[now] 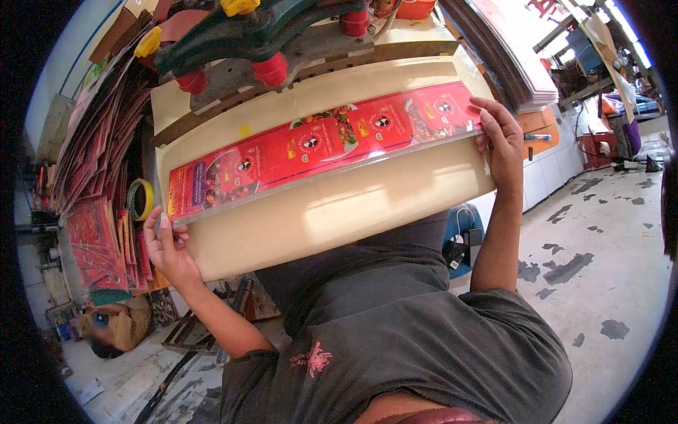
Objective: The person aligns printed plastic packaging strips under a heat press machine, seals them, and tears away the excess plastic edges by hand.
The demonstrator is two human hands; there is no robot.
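Note:
A long red printed strip [332, 152] with a clear plastic edge lies across a cream board in front of me. My left hand [171, 251] holds its left end, thumb on top near the corner. At the other end, my right hand [500, 141] pinches the right corner between thumb and fingers. The cream board [339, 208] extends under the strip toward my body. Just beyond the strip stands a dark green machine [247, 39] with red feet and yellow knobs.
Stacks of red printed sheets [95, 233] and a yellow tape roll [140, 198] are at the left. More stacked sheets [505, 63] stand at the upper right. A person [127, 325] is at the lower left. A blue stool [455, 240] with chargers is beside me.

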